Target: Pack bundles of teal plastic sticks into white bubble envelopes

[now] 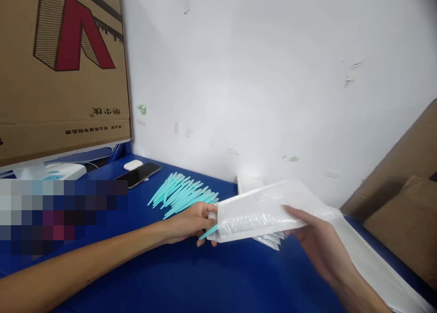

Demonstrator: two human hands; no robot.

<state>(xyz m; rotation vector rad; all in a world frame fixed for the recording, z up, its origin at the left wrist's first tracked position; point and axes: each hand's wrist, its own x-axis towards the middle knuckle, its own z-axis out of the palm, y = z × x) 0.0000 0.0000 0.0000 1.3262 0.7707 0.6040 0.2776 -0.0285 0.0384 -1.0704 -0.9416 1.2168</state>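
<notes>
Two bare hands meet above the middle of a blue tabletop [205, 276], holding a white bubble-lined pouch [262, 210] between them. The left hand [193, 222] has its fingers closed on a turquoise plastic stick [209, 232] at the pouch's open left end, the stick partly inside, while the right hand [316, 240] grips the pouch from beneath its right half, thumb on top. A loose pile of matching turquoise sticks [182, 194] lies just behind the left hand, toward the back edge by the white wall, with a black phone [138, 174] farther left and more flat pouches [271, 241] under the held one.
</notes>
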